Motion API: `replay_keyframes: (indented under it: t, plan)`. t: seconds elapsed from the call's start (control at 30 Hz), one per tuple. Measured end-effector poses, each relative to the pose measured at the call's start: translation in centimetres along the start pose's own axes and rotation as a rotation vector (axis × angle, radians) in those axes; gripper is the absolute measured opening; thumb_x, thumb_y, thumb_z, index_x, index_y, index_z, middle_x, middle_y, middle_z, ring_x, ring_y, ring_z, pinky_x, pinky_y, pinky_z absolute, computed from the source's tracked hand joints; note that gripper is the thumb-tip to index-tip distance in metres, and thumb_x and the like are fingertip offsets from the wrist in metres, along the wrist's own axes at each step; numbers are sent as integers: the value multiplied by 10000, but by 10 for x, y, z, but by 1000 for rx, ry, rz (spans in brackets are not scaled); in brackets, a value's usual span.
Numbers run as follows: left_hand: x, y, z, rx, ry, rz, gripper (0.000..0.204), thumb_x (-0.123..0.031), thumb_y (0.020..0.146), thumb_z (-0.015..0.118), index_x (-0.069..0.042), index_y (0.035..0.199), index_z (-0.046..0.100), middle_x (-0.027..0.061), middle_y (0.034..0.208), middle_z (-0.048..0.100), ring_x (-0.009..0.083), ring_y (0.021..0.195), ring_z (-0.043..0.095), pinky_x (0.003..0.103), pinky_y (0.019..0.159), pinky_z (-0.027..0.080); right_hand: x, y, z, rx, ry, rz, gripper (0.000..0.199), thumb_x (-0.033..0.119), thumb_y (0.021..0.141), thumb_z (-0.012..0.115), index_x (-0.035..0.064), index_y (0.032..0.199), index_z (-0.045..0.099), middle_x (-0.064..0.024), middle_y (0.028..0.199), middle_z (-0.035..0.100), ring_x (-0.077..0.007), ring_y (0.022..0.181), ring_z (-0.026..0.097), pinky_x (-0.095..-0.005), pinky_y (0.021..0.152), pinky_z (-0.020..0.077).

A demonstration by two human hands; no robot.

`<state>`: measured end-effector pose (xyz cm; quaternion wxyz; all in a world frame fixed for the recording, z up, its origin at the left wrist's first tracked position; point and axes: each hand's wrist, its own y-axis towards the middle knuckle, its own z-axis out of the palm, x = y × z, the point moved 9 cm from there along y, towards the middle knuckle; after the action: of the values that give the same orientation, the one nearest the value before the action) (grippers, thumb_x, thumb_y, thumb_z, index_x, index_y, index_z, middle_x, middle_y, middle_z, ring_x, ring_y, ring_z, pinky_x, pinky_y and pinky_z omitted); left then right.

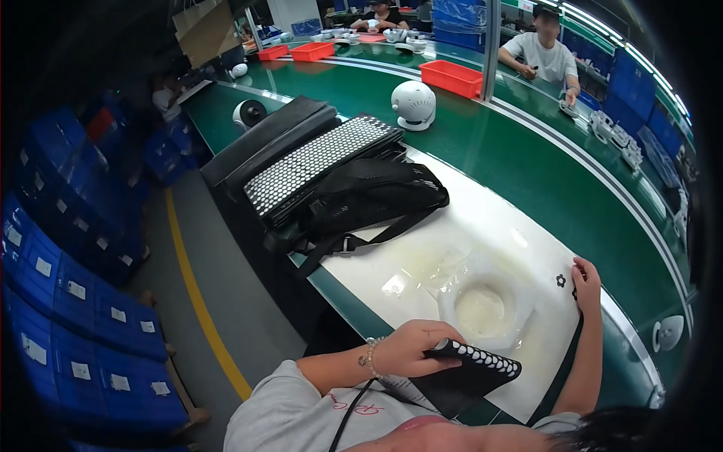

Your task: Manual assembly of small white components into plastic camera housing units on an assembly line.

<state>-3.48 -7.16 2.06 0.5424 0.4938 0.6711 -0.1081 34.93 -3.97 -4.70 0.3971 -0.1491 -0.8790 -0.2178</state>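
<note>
Head view, looking down: we are seeing the left hand resting curled over the near end of a black perforated panel, fingers folded down on its top edge, so it is clamped on that panel. The panel is lying at the near edge of the white mat, long axis running from the left hand out toward the right and slightly away from the body, dotted face up along its far edge. The right hand is reaching further out, fingertips pressing on the mat's right edge just beside a small black flower-shaped part; whether it is pinching something dark under the palm we cannot tell.

Between the two hands a clear plastic bag with a round bulge is lying on the mat, nearer to the right hand than to the left, just beyond the panel's far end. The hands are well apart, one at each side of the bag.

Further up the worktop a black bag with straps is sitting against a stack of perforated grilles; a white round device and a red tray are standing beyond. A seated person is working at the far side.

Hard to read: the panel's underside and its near corner are being hidden by the left forearm and our own shirt; the bag's contents are blurring into glare; the worktop's right rim is bending away
</note>
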Motion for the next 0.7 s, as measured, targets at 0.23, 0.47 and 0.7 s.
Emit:
replay_keyframes:
  t: [0.23,0.47,0.7]
  plan:
    - [3,1,1,8,-19,-15,252,-50,712,675,-5,943,585,113,901,613,242,796,608,295,696,472,-6,0,-6,-5,-8,-1,215,97,838,536,21,1034,578,-51,888,577,-120,772,517,-238,711,429]
    - [0,2,0,5,-21,10,237,-51,714,673,-1,930,589,112,901,613,239,791,608,295,693,472,3,-1,-6,0,3,0,212,92,841,529,21,1034,579,-50,893,577,-117,773,518,-233,715,427]
    - [-2,2,-2,-8,-31,16,234,-53,713,675,-6,925,590,108,905,612,238,786,608,294,692,472,4,-1,-6,12,-3,14,222,90,838,536,3,1039,569,-46,890,574,-112,790,516,-225,729,423]
